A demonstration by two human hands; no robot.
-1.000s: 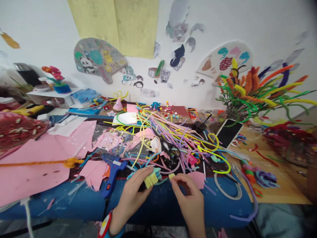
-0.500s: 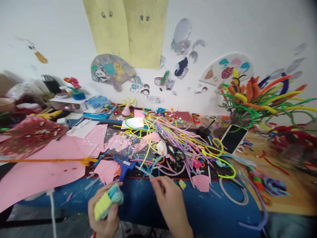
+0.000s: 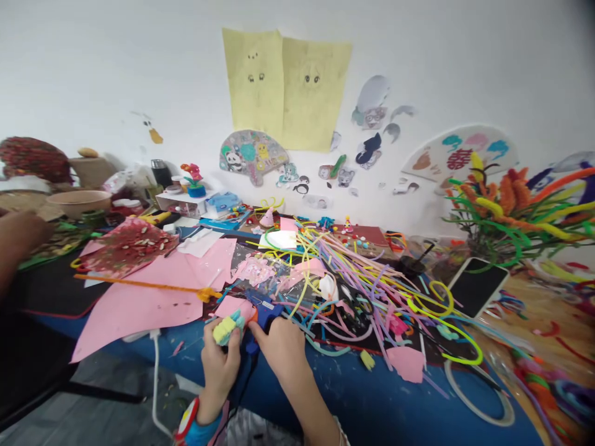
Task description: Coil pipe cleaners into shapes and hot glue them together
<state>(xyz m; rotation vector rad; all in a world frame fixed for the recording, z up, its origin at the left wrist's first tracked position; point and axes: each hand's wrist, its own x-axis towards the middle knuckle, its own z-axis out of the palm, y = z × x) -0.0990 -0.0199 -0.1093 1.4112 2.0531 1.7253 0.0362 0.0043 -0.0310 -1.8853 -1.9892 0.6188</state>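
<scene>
My left hand (image 3: 220, 356) is closed around a small fuzzy yellow and light-blue bundle (image 3: 225, 331), which looks like bent pipe cleaners. Just right of it, my right hand (image 3: 283, 350) is curled over the handle of a blue glue gun (image 3: 267, 306). Its thumb lies against the gun near an orange part; the other fingers are mostly hidden behind the hand. A dark cable hangs below the gun's handle. Pink paper lies behind the bundle, and an orange pipe cleaner (image 3: 149, 284) with a knotted end stretches to the left.
Many loose pastel pipe cleaners (image 3: 353, 279) cover the table's middle. A phone (image 3: 478, 288) leans before a bunch of pipe-cleaner flowers (image 3: 511, 204). Large pink paper (image 3: 153, 310) lies at left. Another person's hand (image 3: 23, 241) is at the far left. A small yellow piece (image 3: 367, 359) sits near the front edge.
My view has swung left, bringing another person's hand into sight. My right hand has moved from a whitish stick behind the glue gun onto its handle, closer to my left hand.
</scene>
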